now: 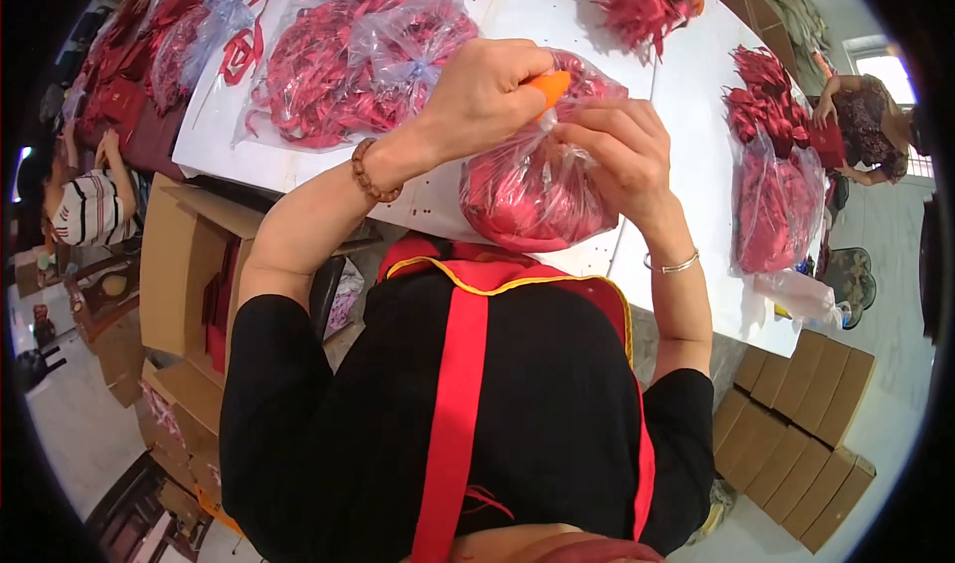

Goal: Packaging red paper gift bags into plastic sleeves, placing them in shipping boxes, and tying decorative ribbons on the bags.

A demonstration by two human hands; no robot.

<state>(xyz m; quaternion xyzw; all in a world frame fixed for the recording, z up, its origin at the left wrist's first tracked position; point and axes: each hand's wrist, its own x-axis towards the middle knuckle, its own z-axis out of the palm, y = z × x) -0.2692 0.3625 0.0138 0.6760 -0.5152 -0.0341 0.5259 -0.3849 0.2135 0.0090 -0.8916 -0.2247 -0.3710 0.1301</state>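
Your left hand (489, 86) grips an orange tool (551, 87); your right hand (629, 153) pinches the gathered neck of the clear bag (527, 207). Its red-filled body lies at six o'clock from both hands, on the white surface (686, 165).

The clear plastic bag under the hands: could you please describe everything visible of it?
The clear, red-filled plastic bag looks thin, glossy and crinkled, bulging at the near edge of the white table. The bare right hand pinches its gathered neck; the bare left hand, gripping a small orange object, is beside it.
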